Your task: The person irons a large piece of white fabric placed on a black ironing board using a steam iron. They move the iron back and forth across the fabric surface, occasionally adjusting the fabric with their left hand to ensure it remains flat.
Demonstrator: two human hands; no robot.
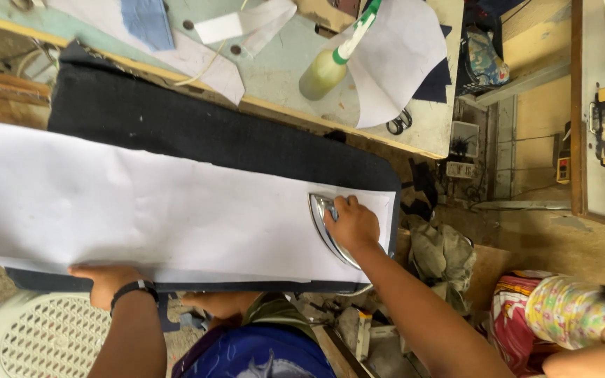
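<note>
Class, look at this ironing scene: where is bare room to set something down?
Freest: the white sheet between the left hand at its near edge and the iron under the right hand. Crowded: the far table, with spray bottle, scissors and paper.

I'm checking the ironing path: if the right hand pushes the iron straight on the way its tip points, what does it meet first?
Only more white sheet: the right hand grips the iron, tip toward the dark cloth's far edge. Nothing else shows, though its heading is hard to judge.

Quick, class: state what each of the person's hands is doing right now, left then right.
Left hand: closed on the near edge of the white paper sheet and the dark cloth under it.
Right hand: closed around the iron, resting on the paper.
</note>
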